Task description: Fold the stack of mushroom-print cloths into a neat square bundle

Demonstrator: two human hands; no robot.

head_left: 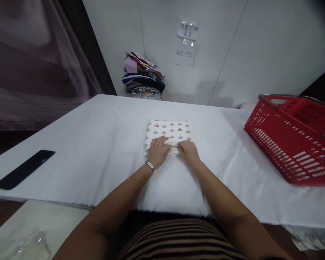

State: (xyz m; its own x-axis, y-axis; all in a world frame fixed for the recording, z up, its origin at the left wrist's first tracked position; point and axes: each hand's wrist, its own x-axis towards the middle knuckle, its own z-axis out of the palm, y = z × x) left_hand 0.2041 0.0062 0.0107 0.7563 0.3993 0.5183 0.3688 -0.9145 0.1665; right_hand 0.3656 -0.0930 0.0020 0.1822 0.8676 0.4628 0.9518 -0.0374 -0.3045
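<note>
A folded white cloth (176,130) with grey motifs and a few red anchors lies on the white-covered table in front of me. Several layers show along its near edge. My left hand (158,151) rests its fingers on the cloth's near left part, with the thumb at the layered edge. At the near right corner, my right hand (189,151) has its fingers closed on the same edge; its fingertips are partly hidden. A silvery bracelet (151,166) circles my left wrist.
A red plastic basket (281,144) stands on the table's right side. Folded fabrics (143,77) are stacked beyond the far edge, by the wall. A dark flat object (24,169) lies at the left. Handwritten paper signs (185,54) hang on the wall.
</note>
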